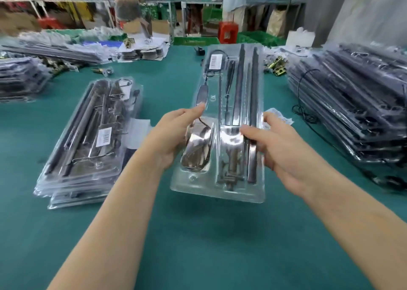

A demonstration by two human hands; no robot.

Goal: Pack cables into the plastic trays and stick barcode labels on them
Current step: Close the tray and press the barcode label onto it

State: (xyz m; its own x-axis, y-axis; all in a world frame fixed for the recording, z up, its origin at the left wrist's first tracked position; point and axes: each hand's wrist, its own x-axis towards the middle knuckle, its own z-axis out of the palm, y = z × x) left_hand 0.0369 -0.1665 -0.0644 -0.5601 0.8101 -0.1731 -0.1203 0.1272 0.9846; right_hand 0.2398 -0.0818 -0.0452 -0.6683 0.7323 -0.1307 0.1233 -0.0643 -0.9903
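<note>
Mid-counter, toward the front edge, tray [189, 185] is held between both hands, label [215, 61] already on its far end. Left hand [174, 135] fingers curl under the left rim, thumb on top. Right hand [286, 151] clamps the right rim, thumb over the black rods [253, 104]. Risk: the thin tray flexes or tips and the coiled cable [198, 151] pops from its pocket. Done stack [88, 140] lies toward the left edge, bigger stack [352, 104] at the right edge. Fingers under tray hidden; label print blurred; can't tell if tray touches counter [198, 245].

Clear labelled tray [222, 186], cables [198, 155] coiled inside
</note>
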